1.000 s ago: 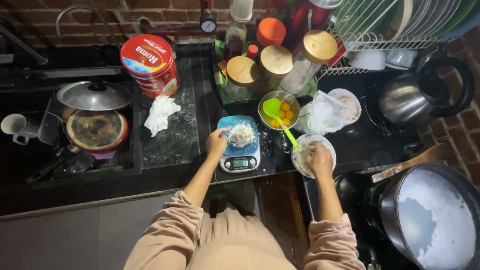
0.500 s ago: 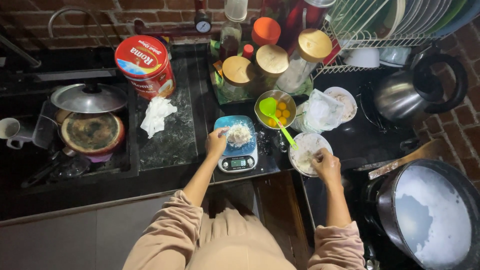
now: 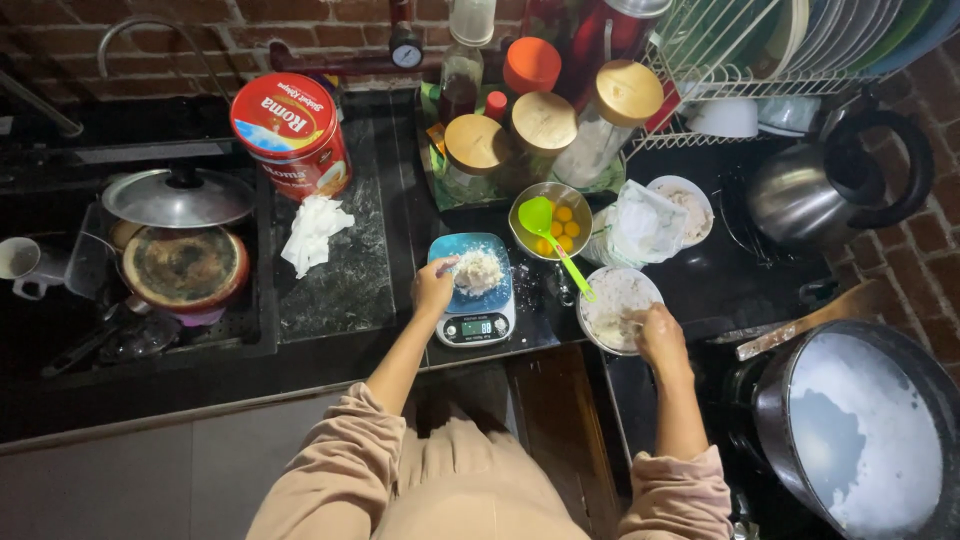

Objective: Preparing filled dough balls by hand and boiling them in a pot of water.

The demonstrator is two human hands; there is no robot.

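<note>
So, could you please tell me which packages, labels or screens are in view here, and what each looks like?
Round tin: back of counter beside the sink, red with a white-and-blue printed lid and label.
Scale screen: front of the blue kitchen scale, by the left hand; small, lit rectangle.
Plastic bag: right of the egg bowl; crumpled, clear-white, with dark print.

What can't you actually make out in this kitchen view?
- Scale: its display digits are too small to tell.
- Dough lump: the left hand covers its near edge.
- Bowl: the right hand hides whatever its fingers pinch.
- Big pan: cut off by the right edge.
</note>
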